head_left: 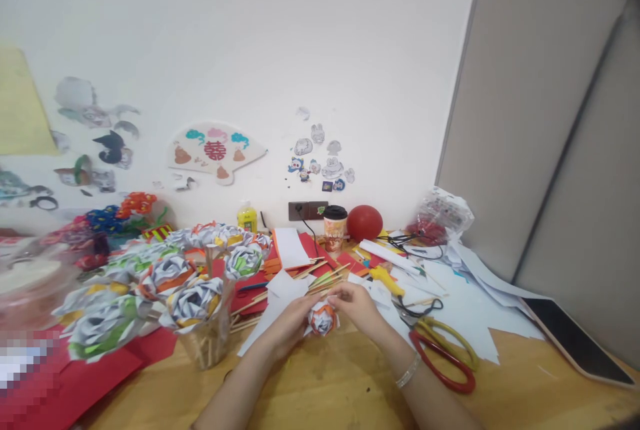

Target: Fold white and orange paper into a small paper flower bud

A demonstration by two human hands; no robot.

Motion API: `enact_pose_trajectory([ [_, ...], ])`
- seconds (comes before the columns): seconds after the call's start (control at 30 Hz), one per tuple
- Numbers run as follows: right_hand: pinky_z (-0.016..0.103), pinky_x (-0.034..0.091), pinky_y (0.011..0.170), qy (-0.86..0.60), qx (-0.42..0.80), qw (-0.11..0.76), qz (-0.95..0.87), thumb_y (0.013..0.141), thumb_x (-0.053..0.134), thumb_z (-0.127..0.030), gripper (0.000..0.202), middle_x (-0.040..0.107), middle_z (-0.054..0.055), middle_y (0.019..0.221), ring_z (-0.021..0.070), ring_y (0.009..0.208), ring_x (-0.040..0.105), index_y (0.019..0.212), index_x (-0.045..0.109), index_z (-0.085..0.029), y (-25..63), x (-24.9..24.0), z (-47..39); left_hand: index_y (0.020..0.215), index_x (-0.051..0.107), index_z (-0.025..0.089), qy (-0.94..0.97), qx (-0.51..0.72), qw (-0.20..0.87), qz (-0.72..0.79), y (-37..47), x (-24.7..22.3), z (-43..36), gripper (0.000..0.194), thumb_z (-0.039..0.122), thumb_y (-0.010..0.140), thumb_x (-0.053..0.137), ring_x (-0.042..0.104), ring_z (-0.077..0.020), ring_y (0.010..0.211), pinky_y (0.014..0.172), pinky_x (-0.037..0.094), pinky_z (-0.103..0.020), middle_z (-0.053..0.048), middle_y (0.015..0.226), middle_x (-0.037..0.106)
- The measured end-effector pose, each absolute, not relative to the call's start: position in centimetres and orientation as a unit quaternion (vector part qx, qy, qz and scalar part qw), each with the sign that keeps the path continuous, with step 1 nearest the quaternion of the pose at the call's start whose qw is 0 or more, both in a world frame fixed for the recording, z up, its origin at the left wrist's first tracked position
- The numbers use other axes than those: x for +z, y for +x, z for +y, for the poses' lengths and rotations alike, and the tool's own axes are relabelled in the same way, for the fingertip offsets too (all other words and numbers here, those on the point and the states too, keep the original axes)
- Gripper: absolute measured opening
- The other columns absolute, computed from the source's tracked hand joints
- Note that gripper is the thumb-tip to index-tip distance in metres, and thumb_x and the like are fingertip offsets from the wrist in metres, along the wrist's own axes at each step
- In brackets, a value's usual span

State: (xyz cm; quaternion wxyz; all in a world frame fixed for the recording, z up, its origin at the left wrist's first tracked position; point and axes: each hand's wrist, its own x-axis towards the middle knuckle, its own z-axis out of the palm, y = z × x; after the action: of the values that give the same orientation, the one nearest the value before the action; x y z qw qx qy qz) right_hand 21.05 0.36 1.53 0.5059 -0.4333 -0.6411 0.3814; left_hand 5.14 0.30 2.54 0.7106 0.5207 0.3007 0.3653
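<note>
Between my two hands is a small paper flower (323, 319), white with orange-red folds, held low over the wooden table (320, 390). My left hand (295, 322) is closed around its left side and back. From the right, the fingers of my right hand (354, 307) pinch at its upper edge, with a bracelet on that wrist. White paper sheets (270, 313) and thin wooden sticks (247, 317) lie just beyond and left of my hands.
Finished paper flowers (195, 303) stand in cups at the left, above red paper (100, 383). Scissors (445, 357), a yellow glue gun (387, 280) and a tablet (575, 340) lie right. Behind stand a lidded cup (335, 230), a red balloon (365, 223) and a yellow bottle (247, 218).
</note>
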Motion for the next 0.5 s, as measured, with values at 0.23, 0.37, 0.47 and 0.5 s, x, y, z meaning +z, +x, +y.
enact_pose_trajectory([
  [0.23, 0.029, 0.046, 0.066, -0.443, 0.382, 0.481, -0.653, 0.065, 0.066, -0.03, 0.016, 0.067, 0.003, 0.073, 0.018, 0.07, 0.06, 0.074, 0.066, -0.016, 21.0, 1.9, -0.1, 0.061, 0.056, 0.013, 0.524, 0.413, 0.641, 0.379, 5.0, 1.5, 1.4, 0.042, 0.053, 0.057, 0.069, 0.043, -0.0083, 0.045, 0.047, 0.029, -0.021, 0.003, 0.05, 0.052],
  [0.37, 0.026, 0.044, 0.062, -0.447, 0.386, 0.481, -0.648, 0.066, 0.064, -0.031, 0.016, 0.064, 0.001, 0.066, 0.0162, 0.063, 0.058, 0.068, 0.064, -0.015, 20.8, 1.9, -0.2, 0.058, 0.051, 0.014, 0.512, 0.437, 0.627, 0.391, 4.9, 1.4, 1.9, 0.045, 0.055, 0.054, 0.069, 0.044, -0.0083, 0.044, 0.047, 0.03, -0.021, 0.004, 0.048, 0.051],
  [0.47, 0.026, 0.044, 0.059, -0.448, 0.396, 0.494, -0.631, 0.068, 0.061, -0.039, 0.025, 0.063, 0.002, 0.065, 0.0154, 0.06, 0.058, 0.069, 0.059, -0.015, 20.6, 1.5, 0.1, 0.062, 0.052, 0.014, 0.508, 0.442, 0.637, 0.374, 4.7, 1.9, 1.8, 0.045, 0.058, 0.061, 0.063, 0.047, -0.0094, 0.046, 0.048, 0.033, -0.021, 0.003, 0.051, 0.053],
  [0.5, 0.026, 0.045, 0.057, -0.449, 0.401, 0.497, -0.625, 0.068, 0.059, -0.043, 0.028, 0.063, 0.002, 0.065, 0.0153, 0.059, 0.058, 0.07, 0.058, -0.015, 20.5, 1.4, 0.2, 0.066, 0.054, 0.014, 0.511, 0.447, 0.64, 0.36, 4.7, 2.1, 1.7, 0.044, 0.058, 0.063, 0.061, 0.05, -0.0103, 0.049, 0.05, 0.035, -0.022, 0.002, 0.055, 0.055],
])
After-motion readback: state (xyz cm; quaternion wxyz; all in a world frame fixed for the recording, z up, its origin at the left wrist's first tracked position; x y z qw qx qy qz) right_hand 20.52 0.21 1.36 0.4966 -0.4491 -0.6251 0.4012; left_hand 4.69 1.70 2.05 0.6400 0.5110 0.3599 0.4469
